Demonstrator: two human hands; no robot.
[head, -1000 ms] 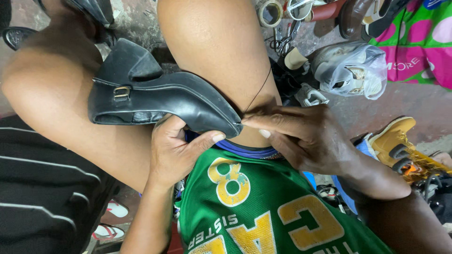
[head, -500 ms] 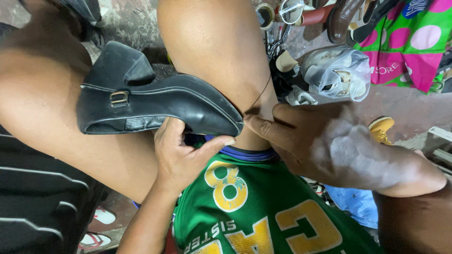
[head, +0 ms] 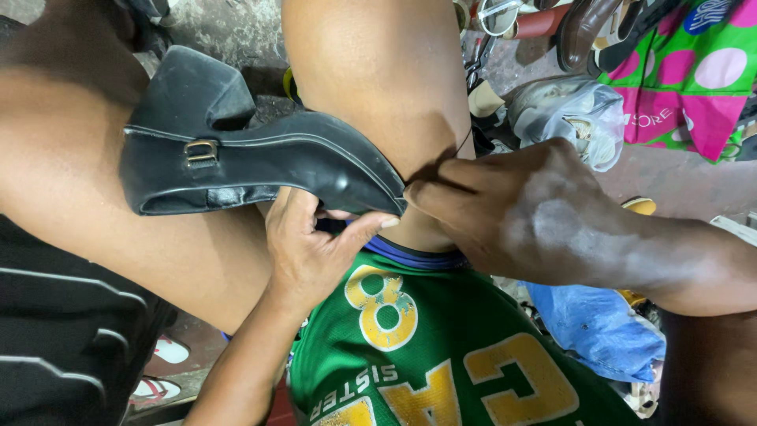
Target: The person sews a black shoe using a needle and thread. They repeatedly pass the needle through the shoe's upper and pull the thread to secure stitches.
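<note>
A black leather shoe (head: 260, 162) with a small metal buckle lies across my bare thighs, toe pointing right. My left hand (head: 315, 248) grips the shoe from below near the toe, thumb pressed on its edge. My right hand (head: 512, 209) is at the toe tip, fingers pinched on a thin dark thread (head: 457, 150) that runs up from the shoe over my right knee. Whether a needle is in the fingers is hidden.
Green shorts (head: 426, 339) with yellow lettering cover my lap. A clear plastic bag (head: 572, 118) with a shoe inside, brown shoes (head: 583, 28), a pink and green dotted bag (head: 694, 75) and a blue cloth (head: 599, 327) crowd the right side. Concrete floor lies beyond.
The view has shifted slightly. My right hand stays pinched at the shoe's toe, and the thread now stands out taut over the knee. The left hand keeps its grip.
</note>
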